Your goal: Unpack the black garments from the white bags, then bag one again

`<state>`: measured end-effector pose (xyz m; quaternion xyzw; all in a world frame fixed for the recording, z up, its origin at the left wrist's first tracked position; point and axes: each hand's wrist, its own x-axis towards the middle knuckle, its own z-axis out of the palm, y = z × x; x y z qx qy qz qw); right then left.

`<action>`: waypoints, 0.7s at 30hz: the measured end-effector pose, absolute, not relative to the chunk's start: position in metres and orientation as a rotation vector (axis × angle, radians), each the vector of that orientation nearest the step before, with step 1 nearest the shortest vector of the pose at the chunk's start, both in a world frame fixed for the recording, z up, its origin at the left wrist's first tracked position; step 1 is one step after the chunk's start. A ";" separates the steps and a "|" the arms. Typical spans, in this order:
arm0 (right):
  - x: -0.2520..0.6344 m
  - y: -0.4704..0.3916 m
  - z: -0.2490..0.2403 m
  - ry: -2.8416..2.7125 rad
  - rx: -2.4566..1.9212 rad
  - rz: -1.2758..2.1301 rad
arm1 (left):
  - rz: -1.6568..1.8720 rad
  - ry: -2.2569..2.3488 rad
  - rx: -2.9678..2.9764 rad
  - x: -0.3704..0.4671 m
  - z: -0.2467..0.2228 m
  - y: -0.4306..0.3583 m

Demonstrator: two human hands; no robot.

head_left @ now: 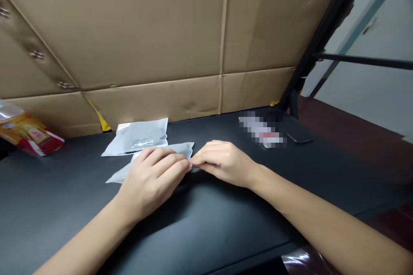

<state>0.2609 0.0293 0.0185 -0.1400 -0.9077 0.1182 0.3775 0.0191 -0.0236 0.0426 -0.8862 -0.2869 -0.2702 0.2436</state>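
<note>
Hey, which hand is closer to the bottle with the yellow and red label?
Left. The left hand, over the front packet, is to the right of the bottle; the right hand, at that packet's right end, is farther right.

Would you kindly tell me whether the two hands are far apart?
No, the left hand and right hand are together at the nearer pale bag.

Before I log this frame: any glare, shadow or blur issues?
Head view: soft dark shadow on the black tabletop below the left hand; head view: bright glints on the far white pouch, glare on the glossy maroon surface at bottom right; head view: blurry right edge, pixelation masking a pale-and-red item.
</note>
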 end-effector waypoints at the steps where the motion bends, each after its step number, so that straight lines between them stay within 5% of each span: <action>1: 0.261 0.029 0.019 -2.323 -0.360 0.297 | -0.726 -0.793 -2.408 0.019 0.043 -0.023; 21: 0.307 0.057 0.041 -2.043 -0.714 0.191 | -0.814 -1.000 -1.995 -0.053 0.055 0.011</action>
